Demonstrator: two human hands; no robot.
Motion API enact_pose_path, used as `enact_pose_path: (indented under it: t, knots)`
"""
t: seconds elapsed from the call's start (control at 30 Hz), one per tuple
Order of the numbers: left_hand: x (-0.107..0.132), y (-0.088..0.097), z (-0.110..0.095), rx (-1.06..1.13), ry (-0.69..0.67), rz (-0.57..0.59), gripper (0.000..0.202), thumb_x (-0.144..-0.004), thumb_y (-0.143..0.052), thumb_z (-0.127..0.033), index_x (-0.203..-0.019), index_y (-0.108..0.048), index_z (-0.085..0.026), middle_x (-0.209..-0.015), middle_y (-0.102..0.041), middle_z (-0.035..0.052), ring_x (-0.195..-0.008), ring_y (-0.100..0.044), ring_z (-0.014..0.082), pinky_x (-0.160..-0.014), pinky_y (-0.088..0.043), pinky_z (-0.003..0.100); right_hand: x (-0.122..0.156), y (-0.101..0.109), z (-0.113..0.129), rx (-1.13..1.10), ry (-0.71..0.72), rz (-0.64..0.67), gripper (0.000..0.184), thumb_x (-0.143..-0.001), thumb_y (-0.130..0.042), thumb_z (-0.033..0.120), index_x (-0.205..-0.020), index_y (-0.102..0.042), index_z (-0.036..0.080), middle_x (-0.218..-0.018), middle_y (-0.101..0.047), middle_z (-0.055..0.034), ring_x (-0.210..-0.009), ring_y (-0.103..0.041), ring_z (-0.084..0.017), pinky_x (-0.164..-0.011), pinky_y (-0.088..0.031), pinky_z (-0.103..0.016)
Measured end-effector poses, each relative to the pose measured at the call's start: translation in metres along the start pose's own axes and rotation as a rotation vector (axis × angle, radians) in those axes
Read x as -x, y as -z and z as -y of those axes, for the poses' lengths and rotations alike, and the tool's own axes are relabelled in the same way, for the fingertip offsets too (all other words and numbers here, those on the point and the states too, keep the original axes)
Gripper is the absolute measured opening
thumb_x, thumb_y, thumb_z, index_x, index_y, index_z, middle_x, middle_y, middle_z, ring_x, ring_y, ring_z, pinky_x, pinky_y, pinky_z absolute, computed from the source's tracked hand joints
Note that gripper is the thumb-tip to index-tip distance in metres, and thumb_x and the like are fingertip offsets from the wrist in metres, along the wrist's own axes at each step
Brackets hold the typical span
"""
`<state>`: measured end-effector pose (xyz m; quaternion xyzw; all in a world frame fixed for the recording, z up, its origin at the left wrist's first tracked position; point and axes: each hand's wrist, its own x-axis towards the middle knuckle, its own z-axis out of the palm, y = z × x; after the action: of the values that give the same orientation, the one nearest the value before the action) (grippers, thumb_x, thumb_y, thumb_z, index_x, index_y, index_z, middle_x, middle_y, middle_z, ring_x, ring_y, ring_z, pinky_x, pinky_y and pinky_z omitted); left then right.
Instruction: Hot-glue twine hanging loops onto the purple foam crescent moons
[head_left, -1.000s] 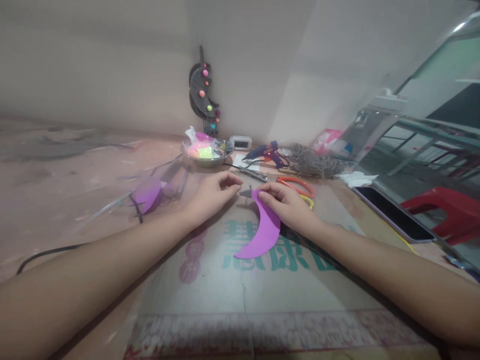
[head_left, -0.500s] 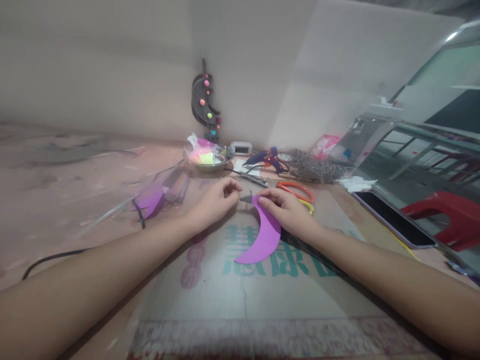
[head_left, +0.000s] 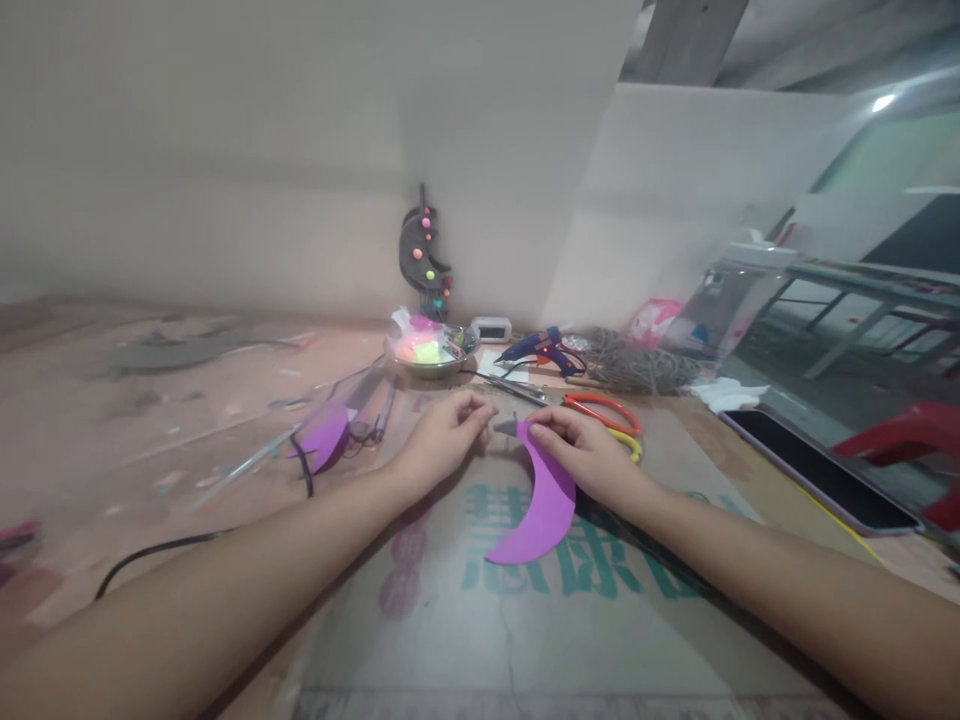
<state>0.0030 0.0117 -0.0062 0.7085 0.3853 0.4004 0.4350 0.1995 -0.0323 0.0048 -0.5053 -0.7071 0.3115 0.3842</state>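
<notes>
My right hand (head_left: 581, 445) pinches a purple crescent (head_left: 551, 510), flat like foam sheet or card, near its upper end. A dark grey tip (head_left: 507, 427), apparently wrapped in yarn, projects from that end toward the left. Just left of this tip is my left hand (head_left: 448, 435), its thumb and fingers closed together; whatever they hold is too small to make out. The crescent's lower point curves down left above a cardboard sheet (head_left: 420, 660) with green printed characters. Beside the right hand lie scissors (head_left: 604, 412) with orange and yellow handles.
Along the wall stand a decorated grey crescent (head_left: 416, 250), a bowl (head_left: 431, 365) of bright pieces, a blue glue gun (head_left: 544, 350) and tangled grey yarn (head_left: 637, 360). A phone (head_left: 821, 470) lies right; another purple piece (head_left: 324, 438) and a black cord (head_left: 161, 545) lie left.
The view has tilted up slightly, so everything appears lower. Both hands keep nearly the same places around the crescent, and the right hand's hold on it is unchanged.
</notes>
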Motion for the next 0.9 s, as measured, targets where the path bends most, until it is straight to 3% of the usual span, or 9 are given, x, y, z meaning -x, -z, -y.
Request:
enact_pose_path:
  t: [0.1,0.23,0.43,0.63,0.9]
  knots:
    - [0.001,0.001,-0.004,-0.081,-0.022,-0.002,0.031,-0.091,-0.047,-0.040,-0.073,-0.056,-0.016,-0.065,-0.058,-0.0004,-0.063,-0.053,0.0134,-0.061,-0.038,0.024,-0.001,0.001,0.000,-0.020,-0.016,-0.009,0.024,-0.088,-0.051,0.037,-0.091,-0.064,0.017,-0.082,-0.067,-0.0029,-0.073,-0.060,-0.016,-0.063,-0.045,-0.025]
    - [0.003,0.002,-0.006,-0.150,-0.073,0.029,0.042,-0.094,-0.039,-0.043,-0.071,-0.061,-0.015,-0.071,-0.061,0.0020,-0.069,-0.054,0.0153,-0.066,-0.039,0.025,-0.002,0.003,0.001,0.023,-0.010,-0.033,0.026,-0.088,-0.050,0.038,-0.089,-0.064,0.016,-0.083,-0.067,-0.0037,-0.076,-0.060,-0.016,-0.067,-0.046,-0.025]
    - [0.005,0.001,-0.012,-0.259,-0.132,0.101,0.030,-0.089,-0.048,-0.037,-0.075,-0.064,-0.016,-0.077,-0.065,0.0024,-0.074,-0.057,0.0167,-0.069,-0.040,0.026,-0.002,0.003,0.003,0.048,-0.001,-0.023,0.027,-0.088,-0.050,0.039,-0.086,-0.064,0.016,-0.079,-0.067,-0.0032,-0.072,-0.060,-0.016,-0.063,-0.046,-0.025]
    - [0.008,-0.001,-0.014,-0.369,-0.203,0.121,0.031,-0.090,-0.047,-0.038,-0.074,-0.064,-0.017,-0.078,-0.065,0.0027,-0.077,-0.058,0.0171,-0.070,-0.041,0.027,-0.001,0.003,0.006,-0.032,-0.036,0.037,0.025,-0.082,-0.058,0.039,-0.088,-0.067,0.017,-0.086,-0.070,-0.0048,-0.078,-0.063,-0.018,-0.069,-0.049,-0.029]
    - [0.009,-0.001,-0.014,-0.398,-0.272,0.172,0.031,-0.091,-0.047,-0.036,-0.074,-0.064,-0.016,-0.077,-0.065,0.0029,-0.077,-0.058,0.0167,-0.072,-0.040,0.028,-0.003,0.002,0.006,-0.095,-0.108,0.075,0.026,-0.076,-0.063,0.040,-0.081,-0.065,0.015,-0.078,-0.067,-0.0038,-0.071,-0.060,-0.015,-0.065,-0.047,-0.027]
